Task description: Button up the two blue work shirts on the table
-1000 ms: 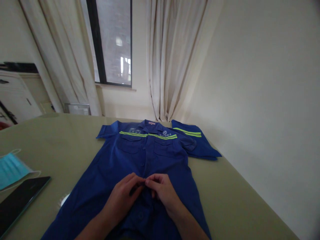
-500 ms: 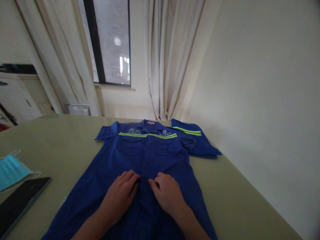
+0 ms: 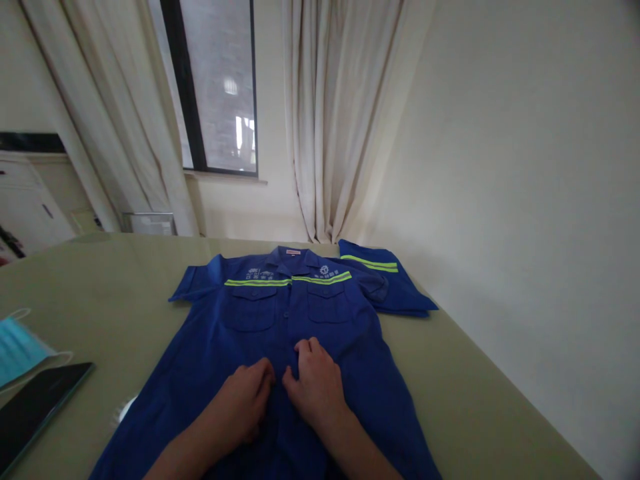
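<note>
A blue short-sleeved work shirt lies front up on the table, collar away from me, with a yellow-green reflective stripe across the chest and two flap pockets. My left hand is closed on the cloth just left of the button placket; its fingertips are curled and partly hidden. Just across the placket, my right hand rests on the shirt below the chest pocket. Its thumb stands apart from the bent fingers, and I see nothing gripped between them. Buttons run down the middle front.
Folded blue cloth with a similar stripe lies at the back right, partly under the shirt's sleeve. On the left of the green table are a light-blue face mask and a dark phone. A wall borders the right side.
My right hand has moved slightly up the shirt and its thumb has parted from the fingers. My left hand has shifted slightly lower. The shirt's top and left sleeve have spread leftward.
</note>
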A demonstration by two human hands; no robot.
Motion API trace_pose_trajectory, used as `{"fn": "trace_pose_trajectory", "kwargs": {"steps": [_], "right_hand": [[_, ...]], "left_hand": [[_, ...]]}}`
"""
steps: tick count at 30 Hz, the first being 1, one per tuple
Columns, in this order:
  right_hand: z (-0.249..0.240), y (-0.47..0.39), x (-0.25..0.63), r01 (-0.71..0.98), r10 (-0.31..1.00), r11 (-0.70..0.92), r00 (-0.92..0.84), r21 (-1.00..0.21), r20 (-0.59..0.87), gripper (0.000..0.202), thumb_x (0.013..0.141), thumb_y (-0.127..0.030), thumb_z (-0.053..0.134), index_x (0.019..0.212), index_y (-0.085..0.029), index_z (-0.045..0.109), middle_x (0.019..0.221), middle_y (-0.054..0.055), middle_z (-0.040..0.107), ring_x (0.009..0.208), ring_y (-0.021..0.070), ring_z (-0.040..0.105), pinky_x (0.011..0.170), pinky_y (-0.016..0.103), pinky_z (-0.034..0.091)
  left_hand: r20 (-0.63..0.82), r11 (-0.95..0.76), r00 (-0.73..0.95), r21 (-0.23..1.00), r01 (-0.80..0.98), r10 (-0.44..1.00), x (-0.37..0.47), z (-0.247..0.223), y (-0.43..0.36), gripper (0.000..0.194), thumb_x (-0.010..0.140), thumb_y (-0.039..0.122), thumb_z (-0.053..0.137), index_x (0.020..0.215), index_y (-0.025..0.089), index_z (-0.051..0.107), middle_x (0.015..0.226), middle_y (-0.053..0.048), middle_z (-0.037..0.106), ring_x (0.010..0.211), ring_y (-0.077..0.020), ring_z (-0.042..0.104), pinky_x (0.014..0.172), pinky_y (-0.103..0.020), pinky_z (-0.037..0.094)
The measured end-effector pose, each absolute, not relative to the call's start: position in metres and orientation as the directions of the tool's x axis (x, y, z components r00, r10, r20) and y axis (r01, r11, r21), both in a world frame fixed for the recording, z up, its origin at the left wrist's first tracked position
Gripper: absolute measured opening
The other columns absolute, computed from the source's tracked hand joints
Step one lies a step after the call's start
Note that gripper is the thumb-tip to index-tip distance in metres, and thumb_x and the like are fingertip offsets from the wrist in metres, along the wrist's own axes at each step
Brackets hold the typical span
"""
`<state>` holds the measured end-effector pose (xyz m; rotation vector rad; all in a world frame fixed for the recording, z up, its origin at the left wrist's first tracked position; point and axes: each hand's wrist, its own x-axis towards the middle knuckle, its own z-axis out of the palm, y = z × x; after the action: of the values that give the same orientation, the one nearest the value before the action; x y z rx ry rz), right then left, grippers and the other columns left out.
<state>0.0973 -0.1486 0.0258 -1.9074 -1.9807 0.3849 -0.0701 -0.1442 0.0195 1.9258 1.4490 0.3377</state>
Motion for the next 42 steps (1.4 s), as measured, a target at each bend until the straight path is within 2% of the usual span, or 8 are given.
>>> {"fn": "trace_pose_trajectory", "kwargs": {"steps": [4, 6, 9, 11, 15, 19, 27, 42], "right_hand": [[0.023, -0.147, 0.105, 0.861, 0.995, 0.046, 0.005, -0.506, 0.099, 0.024, 0.082, -0.015, 0.059, 0.104, -0.02, 0.068, 0.102, 0.01, 0.07, 0.091, 0.0249, 0.069, 0.074, 0.032, 0.047], [0.02, -0.145, 0.111, 0.789, 0.993, 0.028, 0.046, -0.614, 0.105, 0.024, 0.079, -0.013, 0.06, 0.1, -0.021, 0.07, 0.093, 0.007, 0.072, 0.084, 0.0219, 0.069, 0.072, 0.03, 0.047], [0.015, -0.14, 0.117, 0.595, 0.99, 0.038, 0.084, -0.803, 0.109, 0.024, 0.079, -0.012, 0.059, 0.098, -0.02, 0.071, 0.08, 0.002, 0.071, 0.073, 0.0174, 0.067, 0.068, 0.026, 0.048], [0.013, -0.139, 0.118, 0.473, 0.988, 0.084, 0.072, -0.877, 0.133, 0.023, 0.082, -0.012, 0.057, 0.099, -0.018, 0.07, 0.079, 0.002, 0.07, 0.07, 0.0158, 0.065, 0.066, 0.024, 0.048], [0.012, -0.14, 0.114, 0.451, 0.985, 0.159, -0.009, -0.878, 0.173, 0.02, 0.085, -0.013, 0.058, 0.1, -0.019, 0.071, 0.083, 0.001, 0.069, 0.072, 0.0152, 0.064, 0.067, 0.024, 0.048], [0.014, -0.142, 0.115, 0.49, 0.977, 0.206, -0.057, -0.847, 0.204, 0.02, 0.095, -0.018, 0.053, 0.096, -0.021, 0.073, 0.09, 0.004, 0.072, 0.083, 0.0172, 0.066, 0.076, 0.026, 0.048], [0.009, -0.139, 0.116, 0.414, 0.984, 0.18, -0.064, -0.892, 0.169, 0.019, 0.091, -0.012, 0.057, 0.095, -0.021, 0.073, 0.086, 0.001, 0.073, 0.075, 0.0149, 0.066, 0.07, 0.023, 0.046], [0.003, -0.14, 0.114, 0.549, 0.967, 0.231, -0.04, -0.803, 0.251, 0.017, 0.088, -0.006, 0.058, 0.091, -0.019, 0.067, 0.087, 0.002, 0.066, 0.075, 0.015, 0.062, 0.07, 0.024, 0.045]], "left_hand": [[-0.09, -0.205, 0.236, 0.269, 0.941, 0.968, -0.049, 0.029, -0.134, 0.03, 0.097, 0.03, 0.039, 0.084, 0.021, 0.065, 0.083, -0.011, 0.073, 0.077, -0.0295, 0.073, 0.065, -0.035, 0.049], [-0.016, -0.232, 0.241, 0.218, 0.948, 0.97, -0.04, 0.029, -0.132, 0.029, 0.098, 0.029, 0.038, 0.093, 0.02, 0.065, 0.09, -0.011, 0.072, 0.086, -0.0301, 0.073, 0.069, -0.036, 0.05], [0.128, -0.331, 0.306, 0.305, 0.893, 0.943, -0.036, 0.018, -0.131, 0.028, 0.1, 0.023, 0.036, 0.109, 0.023, 0.062, 0.105, -0.009, 0.069, 0.1, -0.0255, 0.068, 0.078, -0.034, 0.051], [0.174, -0.37, 0.327, 0.392, 0.843, 0.929, -0.039, 0.009, -0.13, 0.025, 0.099, 0.022, 0.04, 0.11, 0.025, 0.062, 0.109, -0.006, 0.066, 0.103, -0.0225, 0.065, 0.084, -0.033, 0.05], [0.182, -0.365, 0.321, 0.577, 0.731, 0.93, -0.048, -0.003, -0.125, 0.018, 0.097, 0.022, 0.042, 0.099, 0.025, 0.06, 0.104, -0.003, 0.064, 0.094, -0.0194, 0.064, 0.083, -0.031, 0.049], [0.228, -0.388, 0.325, 0.687, 0.614, 0.918, -0.05, -0.008, -0.122, 0.016, 0.097, 0.021, 0.041, 0.096, 0.026, 0.057, 0.099, -0.004, 0.063, 0.092, -0.0214, 0.063, 0.083, -0.035, 0.051], [0.282, -0.426, 0.328, 0.71, 0.561, 0.902, -0.048, -0.013, -0.126, 0.02, 0.101, 0.022, 0.037, 0.098, 0.025, 0.056, 0.097, -0.005, 0.062, 0.09, -0.0214, 0.061, 0.083, -0.036, 0.051], [0.2, -0.331, 0.277, 0.738, 0.588, 0.94, -0.045, -0.005, -0.127, 0.017, 0.097, 0.019, 0.042, 0.096, 0.025, 0.058, 0.095, -0.002, 0.066, 0.091, -0.0215, 0.062, 0.083, -0.035, 0.047]]}}
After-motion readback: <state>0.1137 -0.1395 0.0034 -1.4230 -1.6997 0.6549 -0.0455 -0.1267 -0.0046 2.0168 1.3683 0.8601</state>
